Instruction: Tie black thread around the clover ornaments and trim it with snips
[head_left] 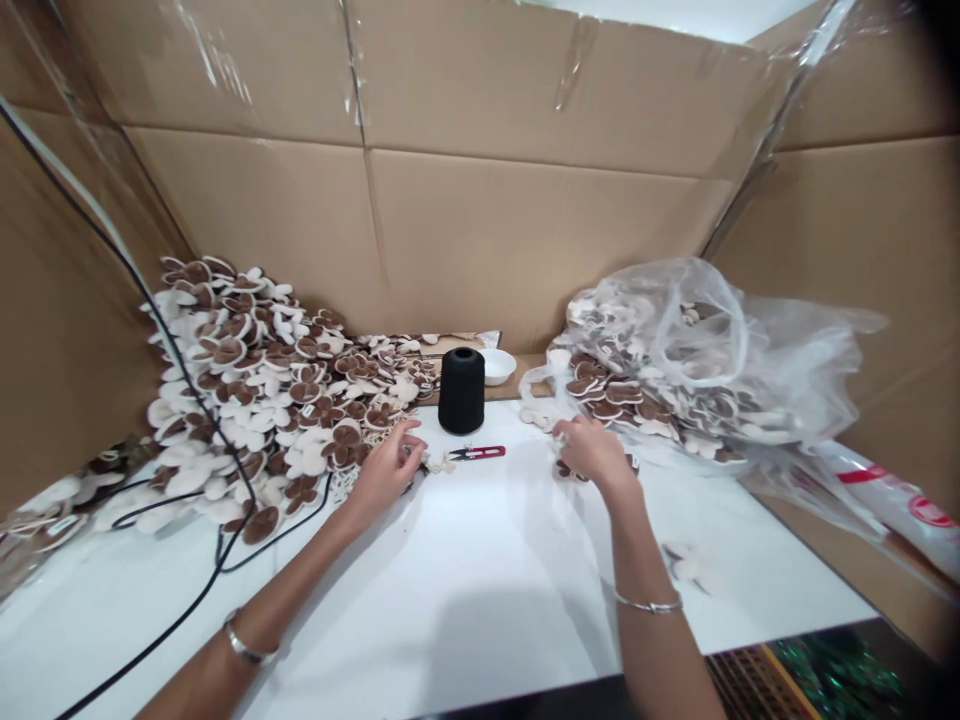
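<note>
My left hand [390, 462] is beside the right edge of a big heap of brown-and-white flower-shaped fabric pieces [307, 385]. Its fingers are apart, and nothing shows between them. My right hand [596, 450] bends down over a few brown-and-white pieces [566, 469] at the front of the right-hand heap. Those fingers are curled together, and whatever they grip is hidden. Between the hands lie red-handled thread snips [480, 453], blades pointing left, with small pale scraps [441, 465] near the tips. Behind them a black cone of thread [461, 392] stands upright.
A white bowl [498, 367] sits behind the cone. To the right, a clear plastic bag [720, 340] covers more flower pieces. A black cable [199, 395] runs down the left side. Cardboard walls [480, 230] enclose the white table [480, 560]. One pale piece [688, 566] lies near my right forearm.
</note>
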